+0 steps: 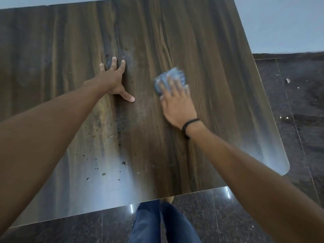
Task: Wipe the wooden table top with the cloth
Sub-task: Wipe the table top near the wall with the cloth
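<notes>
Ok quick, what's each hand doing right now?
Left hand: open, fingers spread flat on the dark wooden table top.
Right hand: open, flat fingers pressing the crumpled blue cloth.

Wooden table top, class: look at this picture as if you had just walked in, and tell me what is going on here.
A person is wiping the wooden table top. The right hand presses a blue cloth flat against the wood, right of the middle; both look blurred. The left hand rests flat and spread on the table beside it, holding nothing. Water drops lie near the near edge, not yet wiped.
</notes>
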A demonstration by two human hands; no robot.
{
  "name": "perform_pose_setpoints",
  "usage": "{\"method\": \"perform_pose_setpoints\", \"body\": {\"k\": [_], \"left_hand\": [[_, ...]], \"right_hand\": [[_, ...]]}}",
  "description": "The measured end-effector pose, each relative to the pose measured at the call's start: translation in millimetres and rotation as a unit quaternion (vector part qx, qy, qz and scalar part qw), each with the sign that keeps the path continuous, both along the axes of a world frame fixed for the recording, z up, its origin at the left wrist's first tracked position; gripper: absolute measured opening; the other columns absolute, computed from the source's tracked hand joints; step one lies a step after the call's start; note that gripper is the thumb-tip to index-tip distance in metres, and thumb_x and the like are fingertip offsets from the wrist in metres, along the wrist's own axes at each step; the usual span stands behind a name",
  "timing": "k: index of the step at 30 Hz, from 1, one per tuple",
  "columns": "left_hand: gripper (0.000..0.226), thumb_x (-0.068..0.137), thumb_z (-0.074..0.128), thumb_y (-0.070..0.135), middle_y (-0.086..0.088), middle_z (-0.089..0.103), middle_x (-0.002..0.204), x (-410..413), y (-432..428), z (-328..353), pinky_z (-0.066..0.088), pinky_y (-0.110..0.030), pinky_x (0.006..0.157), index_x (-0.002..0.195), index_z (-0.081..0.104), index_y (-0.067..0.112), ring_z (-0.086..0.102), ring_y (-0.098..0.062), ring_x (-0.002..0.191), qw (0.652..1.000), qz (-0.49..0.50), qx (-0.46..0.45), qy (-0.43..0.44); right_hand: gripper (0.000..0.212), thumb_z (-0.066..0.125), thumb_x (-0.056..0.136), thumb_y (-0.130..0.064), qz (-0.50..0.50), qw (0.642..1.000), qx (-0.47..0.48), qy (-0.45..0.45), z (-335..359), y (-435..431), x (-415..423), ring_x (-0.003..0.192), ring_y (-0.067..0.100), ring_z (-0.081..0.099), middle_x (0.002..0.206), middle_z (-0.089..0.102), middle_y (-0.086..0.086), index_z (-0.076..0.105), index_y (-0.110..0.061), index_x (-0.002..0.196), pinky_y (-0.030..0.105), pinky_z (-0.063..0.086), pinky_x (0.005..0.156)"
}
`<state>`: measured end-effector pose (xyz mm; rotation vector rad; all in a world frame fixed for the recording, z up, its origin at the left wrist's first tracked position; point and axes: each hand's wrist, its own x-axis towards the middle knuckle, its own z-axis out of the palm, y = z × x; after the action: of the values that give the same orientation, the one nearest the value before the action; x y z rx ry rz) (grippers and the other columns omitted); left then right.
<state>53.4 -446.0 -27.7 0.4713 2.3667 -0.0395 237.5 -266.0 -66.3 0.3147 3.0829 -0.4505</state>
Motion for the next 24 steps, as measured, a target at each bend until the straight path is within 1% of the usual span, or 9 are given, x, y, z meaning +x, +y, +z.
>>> {"method": "perform_pose_setpoints", "body": {"k": [2,6,9,10,13,17,20,21,24], "left_hand": [[0.161,0.025,0.073,0.076,0.006,-0.028,0.158,0,0,1,0.017,-0.065,0.113,0.15,-0.021,0.037,-0.016,-0.044,0.145,1.0,-0.004,-0.002,0.003],[0.16,0.027,0.075,0.074,0.007,-0.029,0.158,2,2,4,0.018,-0.067,0.111,0.15,-0.021,0.038,-0.016,-0.043,0.145,1.0,0.002,-0.01,0.0],[0.157,0.03,0.074,0.075,0.006,-0.028,0.159,5,-1,4,0.017,-0.065,0.112,0.151,-0.018,0.037,-0.016,-0.042,0.145,1.0,0.002,0.001,0.003],[0.154,0.032,0.072,0.076,0.004,-0.026,0.159,8,-3,3,0.017,-0.065,0.113,0.152,-0.017,0.036,-0.016,-0.042,0.145,1.0,0.003,0.007,0.009],[0.147,0.035,0.062,0.082,-0.002,-0.022,0.161,20,-7,6,0.015,-0.064,0.114,0.154,-0.012,0.035,-0.016,-0.044,0.145,0.999,-0.018,0.006,0.026],[0.156,0.027,0.063,0.089,0.003,-0.031,0.158,36,-15,1,0.012,-0.065,0.113,0.149,-0.022,0.04,-0.021,-0.044,0.143,1.0,-0.03,0.0,-0.01],[0.162,0.023,0.066,0.087,0.003,-0.041,0.152,44,-16,-3,0.011,-0.065,0.113,0.142,-0.034,0.04,-0.024,-0.044,0.142,0.998,-0.04,-0.036,-0.028],[0.163,0.023,0.067,0.086,0.003,-0.043,0.151,45,-16,-5,0.011,-0.066,0.113,0.141,-0.036,0.04,-0.024,-0.044,0.141,0.998,-0.041,-0.04,-0.026],[0.165,0.021,0.071,0.084,0.005,-0.04,0.152,43,-16,-6,0.013,-0.067,0.112,0.142,-0.033,0.043,-0.024,-0.043,0.142,0.999,-0.032,-0.017,-0.017]], "right_hand": [[0.055,0.028,0.106,-0.035,0.107,0.994,0.004,-0.002,-2,9,14,0.154,0.022,0.008,0.167,0.013,-0.003,0.018,-0.035,0.159,0.052,0.008,0.123],[0.055,0.03,0.106,-0.033,-0.069,0.997,-0.022,-0.016,5,14,2,0.154,0.026,0.006,0.168,0.011,0.003,0.019,-0.03,0.16,0.056,0.009,0.122],[0.054,0.028,0.105,-0.035,0.093,0.996,-0.002,0.01,-3,-17,41,0.154,0.024,0.011,0.167,0.017,0.001,0.021,-0.032,0.159,0.055,0.012,0.123],[0.053,0.028,0.105,-0.035,0.091,0.996,0.0,0.013,-4,-7,40,0.154,0.023,0.013,0.166,0.018,0.0,0.022,-0.033,0.158,0.056,0.014,0.122],[0.054,0.03,0.106,-0.034,-0.078,0.997,-0.024,0.002,1,-3,27,0.154,0.026,0.009,0.168,0.013,0.003,0.022,-0.029,0.159,0.056,0.011,0.123],[0.054,0.031,0.105,-0.034,0.049,0.998,0.002,0.027,-6,-17,48,0.154,0.023,0.012,0.167,0.018,-0.001,0.022,-0.032,0.159,0.053,0.012,0.123],[0.054,0.032,0.105,-0.033,-0.076,0.997,-0.018,0.019,0,-9,43,0.154,0.026,0.011,0.167,0.017,0.003,0.025,-0.028,0.159,0.054,0.011,0.123],[0.055,0.032,0.105,-0.033,-0.063,0.998,-0.017,0.015,-2,-20,49,0.154,0.026,0.011,0.167,0.016,0.004,0.025,-0.027,0.159,0.054,0.01,0.123],[0.055,0.029,0.105,-0.034,0.087,0.996,0.003,0.013,-3,-15,72,0.154,0.023,0.01,0.167,0.015,-0.001,0.02,-0.031,0.159,0.053,0.011,0.124]]}}
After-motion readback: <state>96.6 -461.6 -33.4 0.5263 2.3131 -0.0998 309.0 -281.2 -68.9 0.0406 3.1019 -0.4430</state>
